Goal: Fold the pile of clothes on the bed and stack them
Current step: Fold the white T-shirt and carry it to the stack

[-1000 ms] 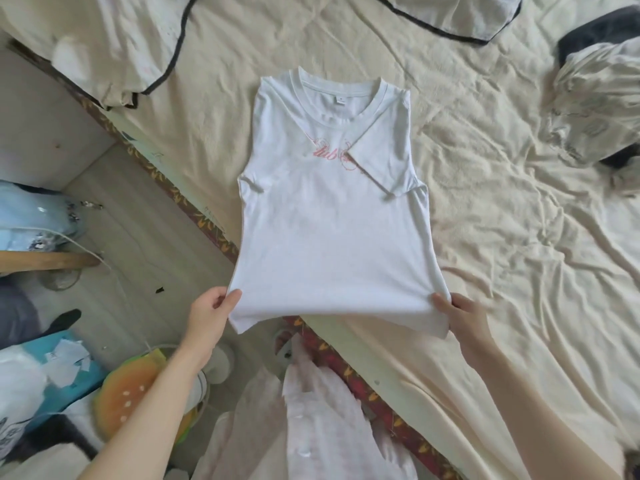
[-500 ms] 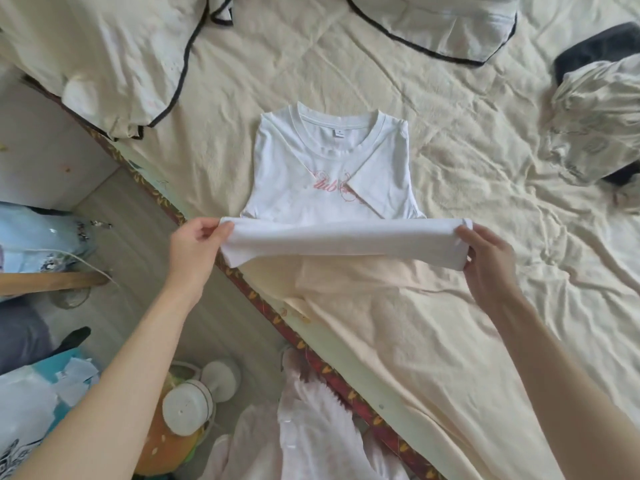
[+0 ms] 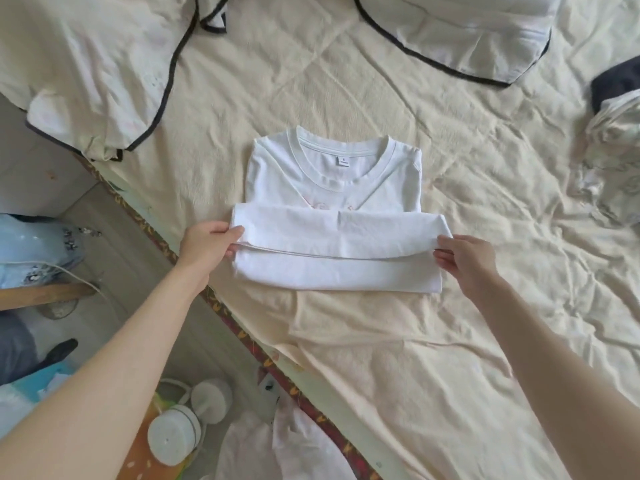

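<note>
Soft white cotton T-shirt (image 3: 332, 188) on the rumpled cream bed (image 3: 450, 341); left hand (image 3: 207, 245) and right hand (image 3: 467, 259) pinch its folded hem.

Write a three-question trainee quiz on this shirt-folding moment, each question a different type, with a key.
1. True or false: the collar of the white T-shirt is covered by the folded-up hem.
2. Multiple choice: where does the left hand pinch the shirt? A) at the collar B) at the left end of the folded-up layer C) nowhere, it lies on the bed sheet
3. Fill in: the right hand holds the ___ end of the folded-up layer.

Key: 1 false, the collar and its label show beyond the fold; 2 B; 3 right.
</note>
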